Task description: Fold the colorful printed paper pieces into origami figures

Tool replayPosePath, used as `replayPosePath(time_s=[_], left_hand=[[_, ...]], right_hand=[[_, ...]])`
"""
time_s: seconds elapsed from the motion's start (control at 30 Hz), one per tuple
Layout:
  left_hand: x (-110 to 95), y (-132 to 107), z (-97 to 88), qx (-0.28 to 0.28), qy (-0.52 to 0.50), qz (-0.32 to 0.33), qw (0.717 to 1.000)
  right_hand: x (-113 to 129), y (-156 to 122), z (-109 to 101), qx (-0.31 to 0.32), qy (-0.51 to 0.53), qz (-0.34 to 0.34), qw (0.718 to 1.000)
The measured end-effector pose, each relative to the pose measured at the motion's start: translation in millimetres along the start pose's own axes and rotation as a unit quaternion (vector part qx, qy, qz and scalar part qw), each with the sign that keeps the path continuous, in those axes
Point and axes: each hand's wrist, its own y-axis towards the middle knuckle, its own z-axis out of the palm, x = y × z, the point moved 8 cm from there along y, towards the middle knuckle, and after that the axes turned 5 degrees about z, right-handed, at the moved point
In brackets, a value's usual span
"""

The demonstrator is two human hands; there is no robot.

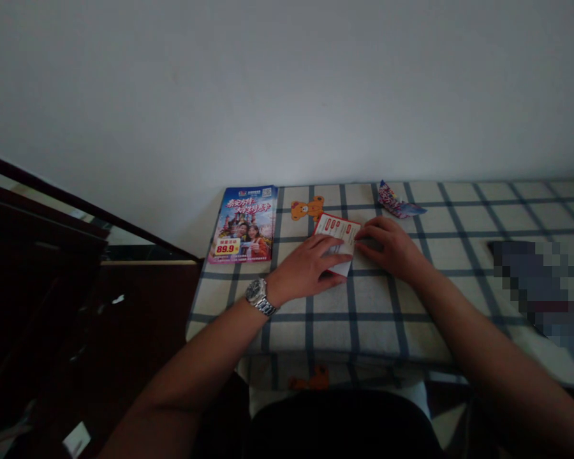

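A folded paper leaflet [337,228], white with red labels and a red edge, lies on the checked tablecloth in front of me. My left hand [310,264], with a metal watch at its wrist, rests flat across the leaflet, fingers stretched and apart. At the leaflet's right edge, my right hand [387,245] has its fingers bent and their tips on the paper. Part of the leaflet is covered by my left fingers. Farther back to the right stands a small folded paper piece [395,201] with a colourful print.
A stack of printed flyers [243,223] lies at the table's left end. An orange bear print [307,208] shows on the tablecloth [291,325]. On the right is a dark, pixelated object [540,280]. A white wall [287,95] rises behind the table.
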Motion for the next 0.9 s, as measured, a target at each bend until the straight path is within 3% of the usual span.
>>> replayPosePath(time_s=[0.57,0.9], left_hand=[[-5,3,10.9,0.002,0.054,-0.036,0.998],[-5,4,11.9,0.007,0.064,-0.034,0.997]], right_hand=[[10,2,4,0.006,-0.067,-0.003,0.998],[4,7,1,-0.033,-0.054,0.025,0.998]])
